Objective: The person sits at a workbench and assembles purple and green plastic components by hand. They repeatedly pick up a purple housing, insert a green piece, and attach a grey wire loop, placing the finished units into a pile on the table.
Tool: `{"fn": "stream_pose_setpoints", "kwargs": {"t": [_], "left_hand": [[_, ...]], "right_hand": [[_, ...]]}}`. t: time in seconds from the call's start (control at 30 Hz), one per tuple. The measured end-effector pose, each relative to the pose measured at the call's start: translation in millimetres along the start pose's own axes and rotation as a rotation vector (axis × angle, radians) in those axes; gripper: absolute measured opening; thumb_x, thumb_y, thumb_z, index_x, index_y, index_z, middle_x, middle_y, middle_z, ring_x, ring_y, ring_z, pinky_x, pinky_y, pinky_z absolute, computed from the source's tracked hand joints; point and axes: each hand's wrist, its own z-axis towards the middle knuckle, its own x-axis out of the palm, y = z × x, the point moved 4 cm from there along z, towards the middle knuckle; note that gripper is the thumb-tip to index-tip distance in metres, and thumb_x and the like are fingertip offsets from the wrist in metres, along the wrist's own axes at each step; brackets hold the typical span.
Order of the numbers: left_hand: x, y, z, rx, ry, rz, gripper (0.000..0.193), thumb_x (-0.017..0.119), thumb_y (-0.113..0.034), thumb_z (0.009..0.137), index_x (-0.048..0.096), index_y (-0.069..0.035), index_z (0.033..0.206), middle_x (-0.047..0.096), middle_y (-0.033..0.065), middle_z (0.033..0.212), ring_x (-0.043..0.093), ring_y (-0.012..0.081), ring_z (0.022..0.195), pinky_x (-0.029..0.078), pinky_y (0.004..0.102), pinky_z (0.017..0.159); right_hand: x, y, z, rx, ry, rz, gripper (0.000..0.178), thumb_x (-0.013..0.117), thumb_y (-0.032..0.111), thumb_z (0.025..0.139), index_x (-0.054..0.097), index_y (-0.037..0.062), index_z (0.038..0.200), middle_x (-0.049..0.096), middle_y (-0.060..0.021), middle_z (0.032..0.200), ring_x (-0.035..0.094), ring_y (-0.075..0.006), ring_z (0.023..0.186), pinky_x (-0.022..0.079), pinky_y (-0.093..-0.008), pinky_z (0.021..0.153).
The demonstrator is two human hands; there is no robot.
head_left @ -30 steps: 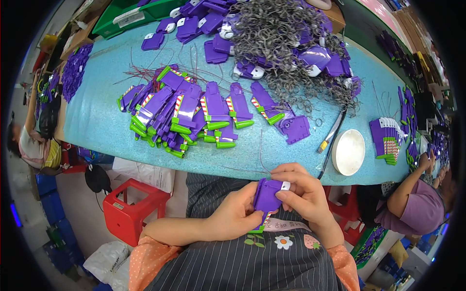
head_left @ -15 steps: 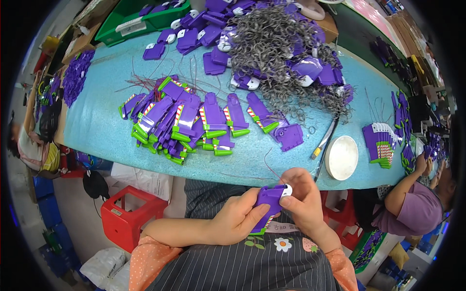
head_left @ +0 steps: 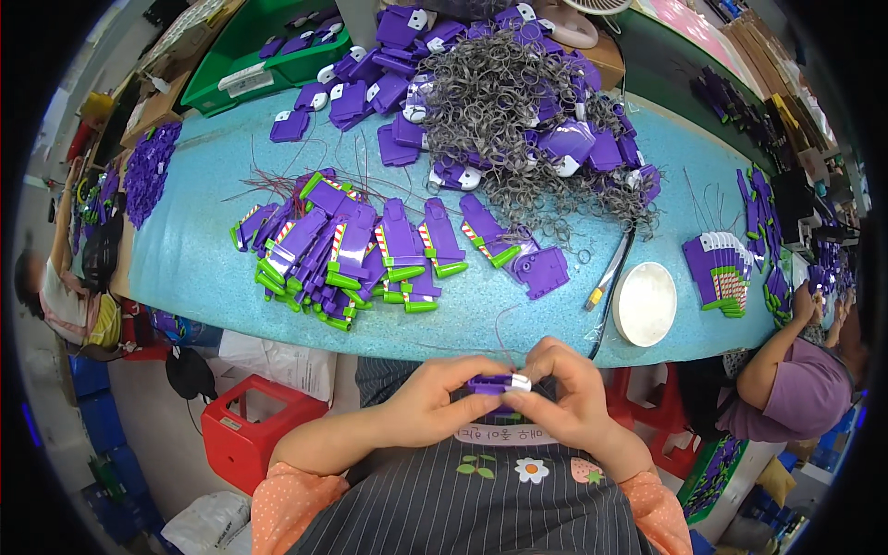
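Note:
Just off the table's near edge, both hands hold a purple plastic toy part (head_left: 490, 384) with a white end piece (head_left: 521, 382). My left hand (head_left: 435, 398) grips its purple side, thumb below and fingers above. On the white end, my right hand (head_left: 566, 393) pinches with thumb and fingers. The part is seen almost edge-on, and a thin wire rises from it toward the table. A pile of purple parts with green tips and striped edges (head_left: 347, 245) lies beyond my left hand. Nearer my right hand are a round white dish (head_left: 645, 303) and a yellow-tipped tool (head_left: 599, 289).
A heap of grey rings (head_left: 499, 102) covers purple and white parts at the back of the blue table (head_left: 194, 250). Behind it on the left stands a green bin (head_left: 208, 83). Fanned parts (head_left: 720, 268) lie at right, near a person in purple (head_left: 795, 398). A red stool (head_left: 250, 430) is at left.
The part has tilted from showing its broad face to nearly edge-on. My right hand's fingers have come down closer around the white end. The view has shifted slightly.

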Motion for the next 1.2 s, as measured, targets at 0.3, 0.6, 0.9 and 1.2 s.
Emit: {"fn": "stream_pose_setpoints", "kwargs": {"t": [0.3,0.6,0.9,1.2], "left_hand": [[-19.6,-12.4,8.6,0.132,-0.381,-0.345,0.017,0.055,-0.01,0.092,0.052,0.001,0.105,0.061,0.0048,0.095,0.055,0.0071,0.084,0.045,0.023,0.074],[4.3,-3.3,7.3,0.012,-0.376,-0.397,0.02,0.055,-0.012,0.092,0.051,0.001,0.106,0.06,0.0041,0.094,0.055,0.006,0.085,0.045,0.0225,0.073],[7.8,6.3,5.7,0.046,-0.286,0.005,0.025,0.056,-0.013,0.089,0.048,0.003,0.106,0.056,0.0141,0.099,0.056,0.0208,0.091,0.044,0.0317,0.077],[-136.9,-79.4,95.4,0.136,-0.356,1.167,0.068,0.066,-0.011,0.074,0.032,0.004,0.131,0.043,0.0249,0.128,0.041,0.0356,0.123,0.033,0.0378,0.103]], "right_hand": [[0.6,-6.0,-12.0,0.324,0.024,0.008,0.026,0.071,0.014,0.077,0.062,-0.0017,0.096,0.055,-0.0037,0.069,0.045,-0.0069,0.052,0.035,-0.0238,0.046],[13.1,-23.0,-21.7,0.332,0.002,0.329,0.014,0.06,0.013,0.086,0.06,-0.0004,0.09,0.054,-0.0056,0.076,0.051,-0.0105,0.065,0.04,-0.0261,0.058],[3.7,-13.4,-8.3,0.186,0.016,0.06,0.016,0.063,0.012,0.083,0.059,-0.0017,0.09,0.055,-0.0093,0.077,0.052,-0.0184,0.066,0.041,-0.0299,0.06],[-93.4,23.9,-28.1,-0.004,-0.765,0.1,0.026,0.056,0.0,0.085,0.052,-0.0013,0.11,0.056,-0.0045,0.1,0.055,-0.0122,0.089,0.044,-0.0252,0.081]]}}
